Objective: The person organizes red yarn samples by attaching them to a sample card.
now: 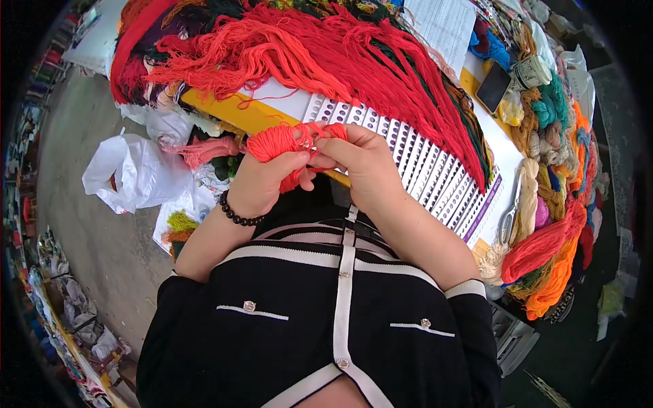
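- Black top (286, 333) nearest
- Coral yarn (272, 142) lying crosswise — bulk nearer left hand (266, 180)
- Left hand clamped round yarn — right hand (371, 163) pinching its middle

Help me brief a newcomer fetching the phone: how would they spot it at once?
On the yellow-edged table, look right of the big red yarn heap, past the printed sheet. The phone lies beside a yellowish plastic bundle; among soft, colourful skeins, it's the flat, dark rectangle.

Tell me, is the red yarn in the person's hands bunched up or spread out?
Bunched up: the red yarn forms a compact bundle, held by the left hand and right hand.
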Motion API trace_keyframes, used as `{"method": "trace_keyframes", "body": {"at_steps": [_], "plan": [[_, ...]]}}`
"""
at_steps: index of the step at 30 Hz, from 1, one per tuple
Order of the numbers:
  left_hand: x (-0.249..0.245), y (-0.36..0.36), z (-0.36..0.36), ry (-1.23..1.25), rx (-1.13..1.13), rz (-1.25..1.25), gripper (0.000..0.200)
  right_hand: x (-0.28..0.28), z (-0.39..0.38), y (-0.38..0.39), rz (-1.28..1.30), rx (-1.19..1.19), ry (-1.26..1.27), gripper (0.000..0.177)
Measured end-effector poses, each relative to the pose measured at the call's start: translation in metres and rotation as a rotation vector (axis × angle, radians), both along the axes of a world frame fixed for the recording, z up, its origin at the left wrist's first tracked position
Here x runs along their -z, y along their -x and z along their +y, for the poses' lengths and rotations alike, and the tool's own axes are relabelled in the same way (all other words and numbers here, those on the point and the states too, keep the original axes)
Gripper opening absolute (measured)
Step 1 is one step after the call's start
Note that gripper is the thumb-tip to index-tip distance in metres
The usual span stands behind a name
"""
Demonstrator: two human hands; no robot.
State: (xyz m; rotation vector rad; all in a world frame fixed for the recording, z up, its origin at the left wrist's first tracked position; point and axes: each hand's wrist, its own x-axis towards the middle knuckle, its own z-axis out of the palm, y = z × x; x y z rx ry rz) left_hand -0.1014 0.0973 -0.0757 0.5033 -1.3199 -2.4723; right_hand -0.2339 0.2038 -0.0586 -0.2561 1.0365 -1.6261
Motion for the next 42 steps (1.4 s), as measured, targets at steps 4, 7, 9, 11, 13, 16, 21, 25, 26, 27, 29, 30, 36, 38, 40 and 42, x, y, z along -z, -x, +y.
{"method": "trace_keyframes", "body": {"at_steps": [4,7,9,11,13,16,21,25,26,27,29,30,36,38,40,42], "plan": [[-0.011,0.005,0.010,0.087,-0.064,-0.070,0.038,-0.001,-0.001,-0.002,0.022,-0.012,0.020,0.012],[-0.005,0.004,0.007,0.216,-0.047,-0.152,0.037,0.002,-0.001,-0.003,0.114,-0.033,-0.010,0.012],[0.001,0.002,0.005,0.302,-0.008,-0.205,0.037,0.003,-0.001,-0.003,0.176,-0.051,-0.028,0.012],[0.003,0.002,0.004,0.325,0.024,-0.201,0.039,0.004,-0.002,-0.002,0.166,-0.077,-0.007,0.011],[0.000,0.003,0.006,0.210,0.000,-0.140,0.039,0.007,-0.003,-0.001,0.107,-0.086,0.022,0.010],[-0.005,0.005,0.009,0.031,-0.079,-0.041,0.035,0.008,-0.002,0.001,0.032,-0.076,0.038,0.009],[-0.001,0.002,0.006,-0.071,-0.141,0.033,0.025,0.003,-0.001,-0.001,-0.024,-0.035,0.044,0.009],[-0.001,0.001,0.005,0.078,-0.124,-0.123,0.023,0.015,-0.002,-0.004,0.110,-0.067,0.039,0.009],[-0.001,0.001,0.004,0.103,-0.134,-0.169,0.020,0.016,-0.002,-0.004,0.143,-0.068,0.025,0.008],[0.000,0.002,0.006,0.104,-0.134,-0.166,0.020,0.015,-0.002,-0.003,0.147,-0.068,0.026,0.008],[0.003,0.007,0.010,0.243,-0.299,-0.017,0.021,0.012,-0.002,0.000,0.063,-0.045,0.047,0.009],[-0.001,0.003,0.004,0.307,-0.268,0.011,0.023,0.004,-0.002,0.009,-0.051,-0.028,0.133,0.010],[0.022,-0.118,-0.140,-0.234,-0.508,0.374,0.024,-0.068,0.084,0.077,0.811,0.410,-0.213,0.018],[0.047,-0.174,-0.200,-0.437,-0.423,0.500,0.024,-0.065,0.122,0.125,0.964,0.632,-0.317,0.021],[0.084,-0.228,-0.250,-0.514,-0.524,0.472,0.024,-0.066,0.160,0.175,0.731,0.638,-0.270,0.015],[0.089,-0.251,-0.267,-0.435,-0.811,0.263,0.023,-0.049,0.198,0.229,0.573,0.747,-0.317,0.009]]}}
